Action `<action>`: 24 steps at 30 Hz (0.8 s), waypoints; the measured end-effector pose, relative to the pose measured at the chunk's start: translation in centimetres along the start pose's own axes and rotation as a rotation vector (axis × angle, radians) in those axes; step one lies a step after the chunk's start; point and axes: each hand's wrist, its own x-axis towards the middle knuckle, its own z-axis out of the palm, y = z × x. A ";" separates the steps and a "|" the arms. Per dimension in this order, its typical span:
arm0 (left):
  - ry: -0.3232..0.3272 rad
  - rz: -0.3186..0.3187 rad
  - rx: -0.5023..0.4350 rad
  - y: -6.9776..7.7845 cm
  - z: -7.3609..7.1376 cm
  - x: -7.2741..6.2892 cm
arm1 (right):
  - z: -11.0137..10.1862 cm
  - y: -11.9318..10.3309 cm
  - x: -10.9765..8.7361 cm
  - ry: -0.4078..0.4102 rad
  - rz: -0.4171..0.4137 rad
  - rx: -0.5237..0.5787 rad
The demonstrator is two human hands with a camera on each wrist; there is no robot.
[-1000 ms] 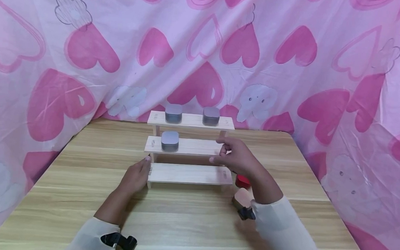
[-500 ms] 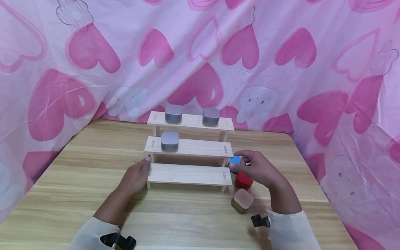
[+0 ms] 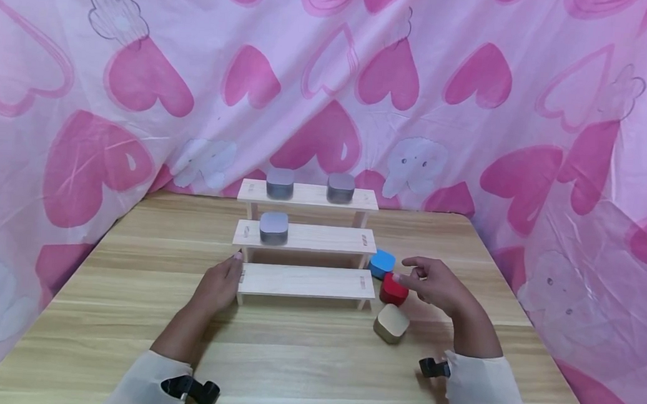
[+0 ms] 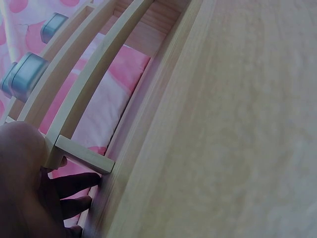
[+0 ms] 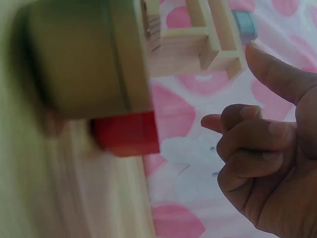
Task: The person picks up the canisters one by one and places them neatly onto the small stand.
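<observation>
A stepped wooden shelf [image 3: 306, 282] with three tiers stands mid-table. My left hand [image 3: 218, 286] holds its left end at the lowest tier; in the left wrist view the hand [image 4: 29, 178] is at the leg, other fingers spread below. My right hand [image 3: 436, 287] hovers around the red block [image 3: 393, 289], holding nothing. Its thumb and index finger stretch out while the others curl. In the head view a fingertip overlaps the red block; in the right wrist view the hand [image 5: 262, 153] appears apart from it. A blue block [image 3: 382, 264] lies behind, a beige block [image 3: 391, 324] in front.
Two grey rounded blocks sit on the top tier, one left [image 3: 280, 184] and one right [image 3: 340, 189]. Another grey block [image 3: 273, 228] is on the middle tier's left. A pink heart-patterned cloth [image 3: 321, 70] hangs behind the wooden table [image 3: 300, 369].
My right hand has moved from the shelf's right end, past the blue block, rightward and toward me to the red block. The blue block is now uncovered. The left hand stays put.
</observation>
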 end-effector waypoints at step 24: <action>0.010 0.017 -0.009 -0.5 0.1 0.3 | 0.3 3.7 0.8 -0.063 0.044 -0.057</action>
